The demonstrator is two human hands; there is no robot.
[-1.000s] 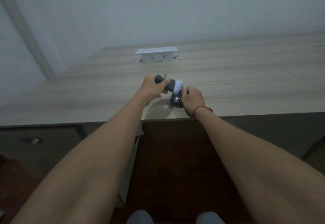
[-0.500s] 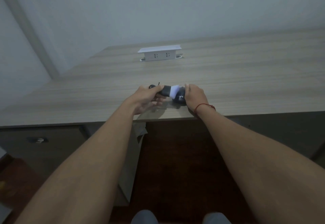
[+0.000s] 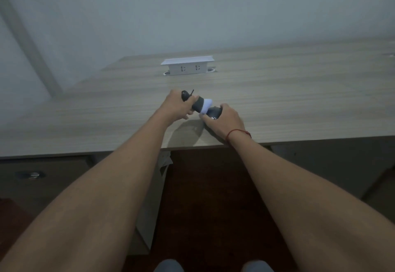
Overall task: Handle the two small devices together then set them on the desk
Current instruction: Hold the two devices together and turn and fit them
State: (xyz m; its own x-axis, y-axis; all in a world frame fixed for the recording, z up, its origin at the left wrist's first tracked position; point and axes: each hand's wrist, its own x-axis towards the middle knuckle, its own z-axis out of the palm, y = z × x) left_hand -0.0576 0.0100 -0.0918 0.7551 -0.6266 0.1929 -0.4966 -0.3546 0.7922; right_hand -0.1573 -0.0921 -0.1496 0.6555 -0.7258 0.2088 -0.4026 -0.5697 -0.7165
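since half a second ago the pair has lifted and tilted, its dark end now pointing up-left off the wooden desk (image 3: 277, 92). the grey device with a white tip (image 3: 202, 105) presses into the round black device (image 3: 214, 112), which has small white lettering. the left hand (image 3: 176, 107) is wrapped around the grey one; the right hand (image 3: 227, 121), a red string at its wrist, clasps the black one near the front edge. a white socket box (image 3: 188, 65) sits well behind.
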